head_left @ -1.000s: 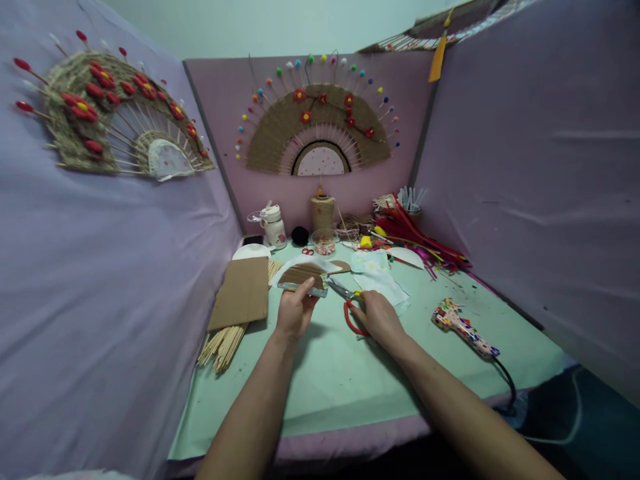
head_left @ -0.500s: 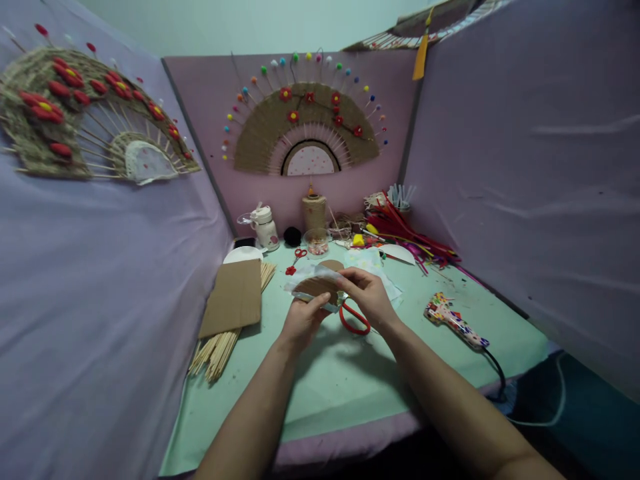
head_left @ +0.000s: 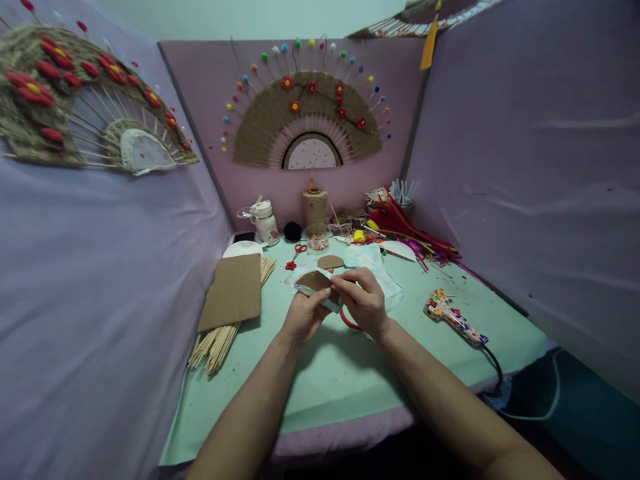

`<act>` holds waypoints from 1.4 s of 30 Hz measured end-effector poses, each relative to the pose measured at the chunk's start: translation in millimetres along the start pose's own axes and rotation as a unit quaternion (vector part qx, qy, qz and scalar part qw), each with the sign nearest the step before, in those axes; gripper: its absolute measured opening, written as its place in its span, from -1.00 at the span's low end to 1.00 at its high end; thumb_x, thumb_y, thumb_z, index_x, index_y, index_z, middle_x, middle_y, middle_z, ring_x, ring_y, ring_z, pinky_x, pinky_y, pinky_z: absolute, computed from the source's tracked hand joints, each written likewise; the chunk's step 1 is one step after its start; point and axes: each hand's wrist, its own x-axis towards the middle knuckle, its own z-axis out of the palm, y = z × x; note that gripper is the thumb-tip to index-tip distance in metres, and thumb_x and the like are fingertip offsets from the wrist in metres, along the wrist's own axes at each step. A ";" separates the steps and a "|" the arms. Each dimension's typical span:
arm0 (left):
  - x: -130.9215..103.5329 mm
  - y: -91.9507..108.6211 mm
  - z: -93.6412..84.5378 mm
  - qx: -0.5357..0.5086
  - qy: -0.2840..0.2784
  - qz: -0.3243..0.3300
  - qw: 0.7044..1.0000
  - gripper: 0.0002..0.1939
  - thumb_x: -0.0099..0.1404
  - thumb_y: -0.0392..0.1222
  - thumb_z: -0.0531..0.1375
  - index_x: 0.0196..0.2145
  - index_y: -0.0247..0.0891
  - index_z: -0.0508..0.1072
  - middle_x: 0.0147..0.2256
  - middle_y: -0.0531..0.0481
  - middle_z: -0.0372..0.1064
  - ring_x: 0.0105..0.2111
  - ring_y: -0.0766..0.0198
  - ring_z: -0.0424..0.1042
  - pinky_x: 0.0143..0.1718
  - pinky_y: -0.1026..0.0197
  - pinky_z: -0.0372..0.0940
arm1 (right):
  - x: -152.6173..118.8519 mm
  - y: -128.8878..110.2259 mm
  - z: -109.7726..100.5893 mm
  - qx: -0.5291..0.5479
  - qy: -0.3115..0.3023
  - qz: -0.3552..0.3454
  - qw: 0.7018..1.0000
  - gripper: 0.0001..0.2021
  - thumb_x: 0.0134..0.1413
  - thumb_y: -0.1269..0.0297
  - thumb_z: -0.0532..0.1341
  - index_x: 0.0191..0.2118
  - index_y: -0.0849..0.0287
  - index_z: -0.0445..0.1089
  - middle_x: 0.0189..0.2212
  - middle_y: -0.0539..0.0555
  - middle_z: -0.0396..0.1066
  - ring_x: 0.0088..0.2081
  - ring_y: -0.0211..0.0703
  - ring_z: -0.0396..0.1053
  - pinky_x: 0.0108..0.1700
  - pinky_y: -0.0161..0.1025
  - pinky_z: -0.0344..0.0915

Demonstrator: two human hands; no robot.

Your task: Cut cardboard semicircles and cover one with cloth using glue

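My left hand (head_left: 304, 319) is closed on a small brown cardboard piece (head_left: 311, 281) whose edges are wrapped in pale fabric. Its thumb lies across the near edge. My right hand (head_left: 365, 301) pinches the right side of the same piece, where the fabric edge is partly hidden by the fingers. Below the right hand shows part of a red scissors handle (head_left: 349, 320); the rest is covered. Just beyond the hands lies a half-round piece of cardboard (head_left: 331, 261). Pale patterned cloth (head_left: 364, 255) is spread behind the right hand.
A cardboard sheet (head_left: 231, 290) rests on a bundle of wooden sticks (head_left: 223, 347) at left. A glue gun (head_left: 457, 320) with its cord lies at right. At the back stand a white bottle (head_left: 265, 223), a twine spool (head_left: 315, 208), small red scissors (head_left: 299, 250) and red pipe cleaners (head_left: 400, 223).
My right hand has turned and its fingers have closed nearer the cardboard's right side. The held piece is tilted more. The view has shifted slightly.
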 end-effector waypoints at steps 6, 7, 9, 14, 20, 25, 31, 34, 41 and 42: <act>2.0 4.6 1.5 0.009 0.029 0.011 0.999 -0.61 0.02 -0.27 0.37 -0.14 -0.23 0.48 -0.17 -0.04 0.52 -0.20 0.24 0.49 -0.17 0.22 0.34 | -3.0 0.2 -1.7 0.024 -0.015 0.001 1.000 -0.77 0.16 0.33 0.18 -0.07 0.03 0.46 -0.25 0.13 0.41 -0.19 -0.06 0.37 -0.13 -0.04 0.34; 2.7 5.0 0.9 0.007 0.044 0.015 0.999 -0.60 0.01 -0.28 0.38 -0.15 -0.23 0.47 -0.19 -0.03 0.53 -0.22 0.23 0.49 -0.16 0.19 0.35 | -3.3 0.0 -2.3 0.024 0.019 0.032 0.999 -0.77 0.16 0.32 0.17 -0.08 0.05 0.45 -0.25 0.13 0.39 -0.20 -0.06 0.36 -0.13 -0.03 0.34; 4.3 4.9 -0.6 -0.002 0.078 0.019 0.997 -0.60 -0.01 -0.29 0.39 -0.17 -0.23 0.46 -0.24 0.00 0.53 -0.27 0.24 0.50 -0.18 0.16 0.36 | -3.6 0.3 -3.2 0.011 0.106 0.100 0.989 -0.79 0.16 0.30 0.16 -0.10 0.09 0.42 -0.23 0.13 0.35 -0.22 -0.07 0.35 -0.13 -0.03 0.34; 7.4 2.3 -1.8 -0.002 0.111 0.038 0.993 -0.68 -0.02 -0.29 0.38 -0.25 -0.26 0.47 -0.31 0.03 0.53 -0.31 0.28 0.49 -0.25 0.23 0.35 | -4.7 1.5 -0.7 0.005 0.068 0.109 0.992 -0.91 0.13 0.30 0.16 -0.25 0.10 0.41 -0.33 0.10 0.31 -0.26 -0.08 0.33 -0.19 -0.08 0.35; 6.8 3.0 1.6 -0.002 0.108 0.062 0.992 -0.71 -0.02 -0.31 0.37 -0.28 -0.27 0.47 -0.32 0.04 0.52 -0.32 0.32 0.48 -0.27 0.30 0.34 | -7.1 1.6 7.0 0.026 0.009 0.123 0.992 -0.79 0.09 0.26 0.24 -0.12 0.11 0.36 -0.23 0.12 0.30 -0.21 -0.08 0.30 -0.19 -0.11 0.34; 6.2 3.6 1.6 0.003 0.116 0.048 0.992 -0.68 -0.02 -0.31 0.36 -0.25 -0.25 0.46 -0.30 0.04 0.52 -0.30 0.29 0.49 -0.27 0.28 0.36 | -7.2 6.0 9.2 0.058 0.051 0.205 0.976 -0.73 0.07 0.26 0.23 -0.09 0.12 0.28 -0.21 0.10 0.27 -0.26 -0.14 0.27 -0.21 -0.17 0.31; 8.0 7.2 -0.3 -0.010 0.126 0.075 0.989 -0.70 -0.02 -0.32 0.36 -0.27 -0.25 0.46 -0.33 0.06 0.52 -0.32 0.32 0.49 -0.27 0.29 0.35 | -7.6 9.2 8.2 0.123 0.117 0.320 0.932 -0.87 0.10 0.28 0.11 -0.21 0.14 0.28 -0.33 0.04 0.31 -0.29 -0.17 0.30 -0.18 -0.21 0.28; 9.0 8.3 -1.7 -0.024 0.126 0.085 0.988 -0.69 -0.01 -0.34 0.36 -0.26 -0.25 0.47 -0.31 0.07 0.52 -0.30 0.33 0.49 -0.24 0.28 0.34 | -6.8 8.4 10.5 0.175 0.029 0.370 0.912 -0.81 0.07 0.14 0.17 -0.31 0.17 0.35 -0.42 0.02 0.36 -0.36 -0.18 0.30 -0.27 -0.25 0.26; 8.5 1.3 2.1 -0.011 0.114 0.077 0.990 -0.71 -0.02 -0.34 0.36 -0.29 -0.30 0.47 -0.33 0.03 0.52 -0.32 0.32 0.48 -0.26 0.29 0.33 | -9.3 5.3 19.8 0.230 -0.033 0.412 0.881 -0.71 -0.07 0.04 0.28 -0.42 0.20 0.40 -0.48 0.01 0.41 -0.43 -0.21 0.30 -0.34 -0.27 0.24; 8.5 1.0 2.3 -0.012 0.116 0.077 0.990 -0.73 -0.01 -0.35 0.36 -0.29 -0.30 0.47 -0.33 0.03 0.52 -0.33 0.33 0.48 -0.26 0.30 0.33 | -9.5 5.3 19.9 0.228 -0.024 0.413 0.881 -0.72 -0.07 0.04 0.28 -0.44 0.20 0.39 -0.50 0.00 0.39 -0.45 -0.23 0.28 -0.36 -0.28 0.23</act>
